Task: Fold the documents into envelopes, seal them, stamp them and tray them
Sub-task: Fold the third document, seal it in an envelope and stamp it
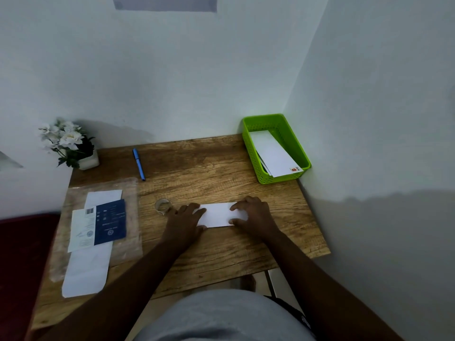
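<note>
A white folded paper [216, 214] lies flat in the middle of the wooden desk [202, 252]. My left hand [187, 219] presses on its left end with fingers spread. Over its right end lies my right hand [253, 215], fingers bent down onto the sheet and thumb at the near edge. A roll of clear tape [163, 206] sits just left of my left hand. The green tray [253, 153] at the back right corner holds stamped white envelopes [273, 153]. On the left, a clear plastic sleeve [73, 262] carries white envelopes [86, 271] and a blue-and-white stamp sheet [103, 223].
A blue pen [139, 164] lies toward the back of the desk. A small pot of white flowers [71, 143] stands at the back left corner. Walls close the desk in behind and on the right. A dark red surface [22, 257] borders the left side.
</note>
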